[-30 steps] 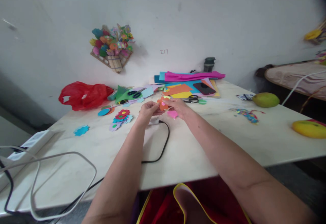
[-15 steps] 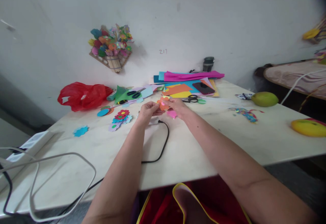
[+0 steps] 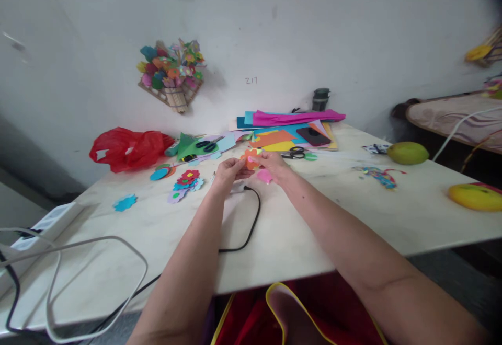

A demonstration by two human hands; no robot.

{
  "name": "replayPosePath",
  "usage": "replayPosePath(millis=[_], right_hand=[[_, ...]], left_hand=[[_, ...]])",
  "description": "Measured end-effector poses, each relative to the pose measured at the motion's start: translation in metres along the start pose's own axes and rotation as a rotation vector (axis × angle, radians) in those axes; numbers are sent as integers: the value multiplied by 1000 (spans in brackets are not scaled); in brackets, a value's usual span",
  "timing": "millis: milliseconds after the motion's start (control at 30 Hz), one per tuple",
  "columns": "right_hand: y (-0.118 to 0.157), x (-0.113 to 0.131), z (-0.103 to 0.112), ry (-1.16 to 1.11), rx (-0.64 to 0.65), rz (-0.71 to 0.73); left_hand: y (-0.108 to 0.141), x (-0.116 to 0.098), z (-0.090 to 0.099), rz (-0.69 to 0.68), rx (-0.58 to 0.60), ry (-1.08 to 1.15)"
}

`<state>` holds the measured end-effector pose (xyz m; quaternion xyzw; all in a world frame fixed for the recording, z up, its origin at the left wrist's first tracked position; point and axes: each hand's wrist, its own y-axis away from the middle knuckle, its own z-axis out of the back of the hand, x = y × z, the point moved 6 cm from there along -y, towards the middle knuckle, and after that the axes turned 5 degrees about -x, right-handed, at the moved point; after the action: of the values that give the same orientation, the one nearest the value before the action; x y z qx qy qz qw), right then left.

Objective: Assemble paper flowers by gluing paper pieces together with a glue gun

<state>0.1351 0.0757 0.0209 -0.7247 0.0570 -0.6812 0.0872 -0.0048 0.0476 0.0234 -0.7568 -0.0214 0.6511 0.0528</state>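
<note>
An orange paper flower [image 3: 248, 154] with a small pink centre is held up over the middle of the table. My left hand [image 3: 230, 171] pinches its left edge between thumb and fingers. From the other side my right hand [image 3: 275, 165] is closed on it, fingertips at the pink centre. A pink paper piece [image 3: 264, 176] lies just below my right hand. Under my left hand is a white object, mostly hidden, with a black cord [image 3: 257, 214] running from it. Paper flowers [image 3: 188, 176] in red, blue and lilac lie in a pile to the left.
Black scissors [image 3: 296, 152] lie beyond my right hand, another pair [image 3: 209, 144] on paper scraps. Coloured sheets [image 3: 274, 138] and a phone [image 3: 316, 136] are at the back. A red plastic bag [image 3: 129, 149], power strip [image 3: 58, 217], blue flower cutouts [image 3: 125, 203] and green mango [image 3: 408, 152] stand around.
Both hands stay in nearly the same place. The orange flower has tilted slightly between the fingers, and the right fingertips remain at its pink centre.
</note>
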Motion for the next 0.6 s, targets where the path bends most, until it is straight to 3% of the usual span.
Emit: replayPosePath(millis=[333, 600], right_hand=[[5, 5, -4, -125, 70, -55], [4, 1, -4, -132, -8, -51]], left_hand=[[-2, -3, 4, -81, -51, 5], [0, -4, 0, -73, -44, -4]])
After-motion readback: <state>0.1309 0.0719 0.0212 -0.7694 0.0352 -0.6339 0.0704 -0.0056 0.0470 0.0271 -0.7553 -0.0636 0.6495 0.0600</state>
